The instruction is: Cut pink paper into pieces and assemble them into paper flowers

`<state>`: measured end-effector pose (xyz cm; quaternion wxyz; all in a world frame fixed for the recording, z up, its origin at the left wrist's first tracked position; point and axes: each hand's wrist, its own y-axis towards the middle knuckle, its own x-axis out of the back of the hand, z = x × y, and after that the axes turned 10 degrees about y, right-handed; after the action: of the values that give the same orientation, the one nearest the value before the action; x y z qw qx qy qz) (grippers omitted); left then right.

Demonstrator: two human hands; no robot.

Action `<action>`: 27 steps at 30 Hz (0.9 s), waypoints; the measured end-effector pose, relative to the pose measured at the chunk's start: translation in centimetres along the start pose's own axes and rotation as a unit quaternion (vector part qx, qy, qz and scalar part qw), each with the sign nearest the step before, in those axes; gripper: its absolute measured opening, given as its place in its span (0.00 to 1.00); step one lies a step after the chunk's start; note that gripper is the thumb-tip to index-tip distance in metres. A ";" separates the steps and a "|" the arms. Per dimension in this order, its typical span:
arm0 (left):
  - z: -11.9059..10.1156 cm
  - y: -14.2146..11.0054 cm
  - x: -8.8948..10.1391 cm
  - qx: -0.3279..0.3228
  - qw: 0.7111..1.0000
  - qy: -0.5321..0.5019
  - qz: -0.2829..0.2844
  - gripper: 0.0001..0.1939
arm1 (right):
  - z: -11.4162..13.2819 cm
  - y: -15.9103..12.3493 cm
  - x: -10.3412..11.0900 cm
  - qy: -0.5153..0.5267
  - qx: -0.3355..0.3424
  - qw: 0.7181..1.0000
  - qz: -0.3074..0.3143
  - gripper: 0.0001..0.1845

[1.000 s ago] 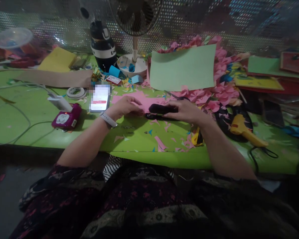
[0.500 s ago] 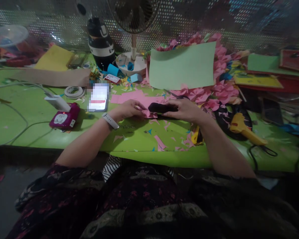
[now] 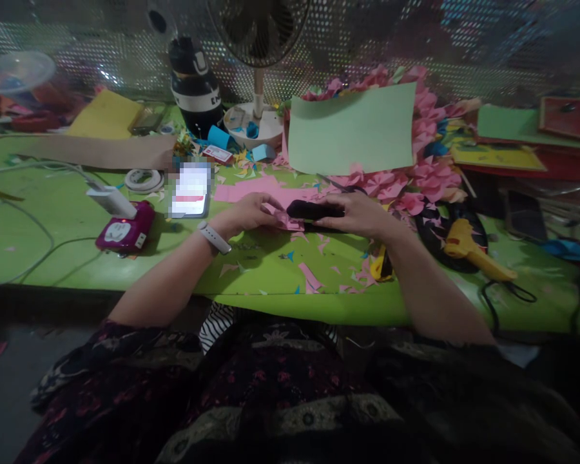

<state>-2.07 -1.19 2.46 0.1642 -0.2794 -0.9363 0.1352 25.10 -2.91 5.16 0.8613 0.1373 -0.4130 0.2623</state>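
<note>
Left hand [image 3: 249, 212]: fingers drawn together on a small pink paper piece [image 3: 294, 225], gripping near its left end; exact fingertip contact partly hidden. Right hand [image 3: 360, 214]: wrapped around the right end of a black stapler [image 3: 314, 209].

Location of paper piece: over the middle of the green table [image 3: 265, 280], between both hands, at the stapler's left end. Within the gap or only against the tip: cannot tell from this angle. Pink sheets [image 3: 244, 190] just beyond on the far side; pink scrap strip [image 3: 310, 276] on the near side.

Handling (judged): paper very light, thin, flexible; prone to creasing, slipping or tearing under a hard pull. Best hold: flat pinch at the left edge, close to the stapler but clear of its tip. Stapler probably heavier, stiff, smooth-shelled; best grasped around the right half, pressed from above, supported from below.

Nearby: lit phone [image 3: 192, 190] to the left of the left hand; yellow glue gun [image 3: 471, 248] to the right, well apart from the stapler.
</note>
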 end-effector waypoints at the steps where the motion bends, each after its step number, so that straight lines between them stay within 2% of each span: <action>1: 0.0 0.1 -0.1 0.003 1.000 -0.012 -0.007 0.20 | 0.0 0.0 0.0 -0.001 0.001 1.000 -0.001 0.23; 10: 0.2 0.6 -0.2 0.060 0.993 -0.099 0.006 0.22 | 0.3 0.1 -0.2 -0.002 -0.020 1.000 -0.012 0.25; 16: 0.0 0.9 -0.1 0.076 0.994 -0.081 0.010 0.21 | 2.1 1.0 0.2 0.039 -0.029 0.995 -0.086 0.31; 22: 0.3 1.0 0.0 0.054 0.996 -0.068 0.005 0.21 | 3.7 5.3 -0.1 -0.013 -0.009 0.991 -0.136 0.40; 25: 0.4 1.1 0.2 0.056 0.997 -0.059 0.002 0.20 | 3.0 8.4 -1.7 -0.051 -0.003 0.989 -0.139 0.45; 27: 0.4 1.2 0.3 0.062 0.997 -0.053 -0.007 0.20 | 2.1 9.9 -2.8 -0.074 -0.006 0.990 -0.118 0.48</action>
<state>-1.85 -0.14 1.74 0.1325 -0.2547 -0.9355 0.2060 16.72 3.32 4.41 0.8543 0.1986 -0.4579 0.1450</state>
